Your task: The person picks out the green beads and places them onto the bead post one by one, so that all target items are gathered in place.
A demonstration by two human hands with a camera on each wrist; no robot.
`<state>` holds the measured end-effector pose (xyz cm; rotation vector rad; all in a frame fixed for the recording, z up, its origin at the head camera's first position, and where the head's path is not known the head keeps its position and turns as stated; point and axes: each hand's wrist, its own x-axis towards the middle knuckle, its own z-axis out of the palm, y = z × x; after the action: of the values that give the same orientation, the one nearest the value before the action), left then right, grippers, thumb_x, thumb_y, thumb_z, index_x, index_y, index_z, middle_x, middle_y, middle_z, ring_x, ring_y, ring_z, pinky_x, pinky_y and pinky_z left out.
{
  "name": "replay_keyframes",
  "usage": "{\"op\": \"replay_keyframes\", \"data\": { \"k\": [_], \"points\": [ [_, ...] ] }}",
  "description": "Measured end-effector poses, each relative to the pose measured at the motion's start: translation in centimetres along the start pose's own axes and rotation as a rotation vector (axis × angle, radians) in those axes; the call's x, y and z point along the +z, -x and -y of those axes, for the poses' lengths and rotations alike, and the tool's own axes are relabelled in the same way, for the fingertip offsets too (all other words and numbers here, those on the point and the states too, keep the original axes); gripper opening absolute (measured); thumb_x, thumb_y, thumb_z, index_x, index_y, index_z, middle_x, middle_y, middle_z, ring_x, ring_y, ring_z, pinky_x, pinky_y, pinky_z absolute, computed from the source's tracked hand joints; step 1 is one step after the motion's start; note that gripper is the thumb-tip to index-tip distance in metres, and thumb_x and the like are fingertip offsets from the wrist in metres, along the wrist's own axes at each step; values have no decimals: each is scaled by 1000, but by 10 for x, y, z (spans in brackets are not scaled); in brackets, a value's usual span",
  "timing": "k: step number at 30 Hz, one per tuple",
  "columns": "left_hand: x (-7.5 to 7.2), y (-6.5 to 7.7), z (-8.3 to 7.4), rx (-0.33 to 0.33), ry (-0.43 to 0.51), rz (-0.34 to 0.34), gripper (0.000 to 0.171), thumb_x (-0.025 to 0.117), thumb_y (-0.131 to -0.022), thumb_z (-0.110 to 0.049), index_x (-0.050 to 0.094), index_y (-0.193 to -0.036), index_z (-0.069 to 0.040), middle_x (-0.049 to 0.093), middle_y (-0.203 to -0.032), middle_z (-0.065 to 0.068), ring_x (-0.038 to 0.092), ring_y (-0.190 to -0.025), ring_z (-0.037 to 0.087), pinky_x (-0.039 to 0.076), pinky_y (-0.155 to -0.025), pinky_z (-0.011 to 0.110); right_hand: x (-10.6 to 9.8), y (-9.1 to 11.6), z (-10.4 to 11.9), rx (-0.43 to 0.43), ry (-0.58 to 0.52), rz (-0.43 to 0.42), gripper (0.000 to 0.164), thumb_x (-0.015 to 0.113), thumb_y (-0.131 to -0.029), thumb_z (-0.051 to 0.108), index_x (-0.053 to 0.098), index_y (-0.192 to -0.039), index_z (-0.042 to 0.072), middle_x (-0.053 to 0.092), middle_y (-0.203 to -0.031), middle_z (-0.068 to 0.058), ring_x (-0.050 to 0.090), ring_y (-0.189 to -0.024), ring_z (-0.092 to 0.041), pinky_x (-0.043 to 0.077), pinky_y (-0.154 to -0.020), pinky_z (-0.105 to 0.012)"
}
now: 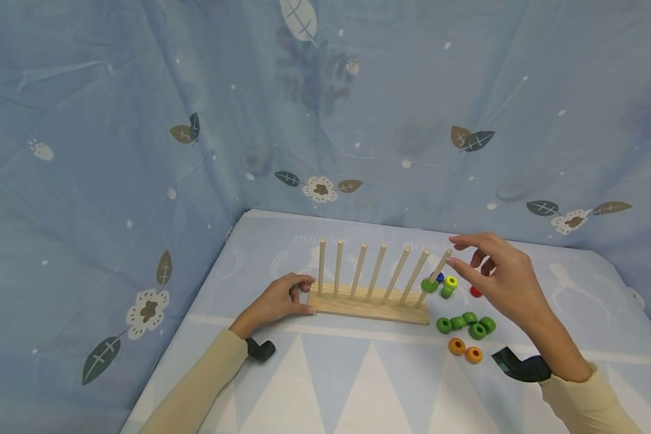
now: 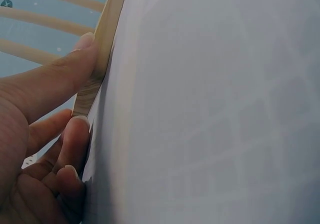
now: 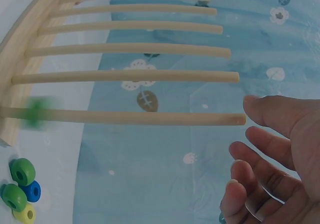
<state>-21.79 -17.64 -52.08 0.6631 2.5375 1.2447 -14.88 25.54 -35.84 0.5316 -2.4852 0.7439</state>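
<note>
A wooden peg stand [image 1: 369, 307] carries a row of several upright pegs. My left hand [image 1: 279, 299] holds the left end of its base, with the thumb [image 2: 75, 66] at the front edge and the fingers round the end. At the other end, a green bead [image 1: 429, 285] is on the rightmost peg [image 3: 150, 118], low down and blurred in the right wrist view. Near that peg's tip my right hand [image 1: 501, 274] is held with thumb and fingers apart, nothing between them.
Several loose green beads [image 1: 458, 322] lie right of the stand. Two orange beads [image 1: 457, 346] are nearer me. Behind are a yellow bead [image 1: 451, 281], a blue bead [image 3: 33, 191] and a red bead [image 1: 475, 292]. A patterned blue curtain [image 1: 390, 120] hangs along the table's back.
</note>
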Motion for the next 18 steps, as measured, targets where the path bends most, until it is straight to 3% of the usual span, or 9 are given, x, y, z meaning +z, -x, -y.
{"op": "replay_keyframes", "data": {
  "k": [18],
  "points": [
    [-1,1,-5,-14,12,-1,70,89,-83,-29,58,-144,-14,59,-115,-1,59,-77,16,49,-79,32,-4,19,-10,70,20,-4,40,85,-86,9,73,-123,12,70,-109,-5,53,-71,-10,43,-64,-9]
  ]
}}
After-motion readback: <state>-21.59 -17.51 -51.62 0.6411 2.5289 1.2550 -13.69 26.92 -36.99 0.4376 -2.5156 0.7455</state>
